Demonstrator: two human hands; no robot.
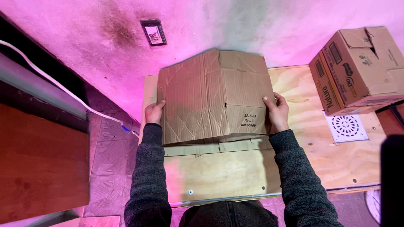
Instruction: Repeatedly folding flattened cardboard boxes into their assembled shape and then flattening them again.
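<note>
A creased brown cardboard box [214, 94] stands on a plywood table [223, 172], its flaps folded shut on top. My left hand [154, 112] grips its left side near the bottom. My right hand [275, 112] holds its right side, thumb over the front face. Both arms wear dark grey knit sleeves. The box's lower flaps splay out onto the table under it.
A second, printed cardboard box [360, 69] sits at the table's right end. Beside it lies a white round-holed grate [346, 126]. A reddish wooden board [42, 159] stands at the left, with a white cable [63, 88] along the wall. A wall socket [153, 32] is above.
</note>
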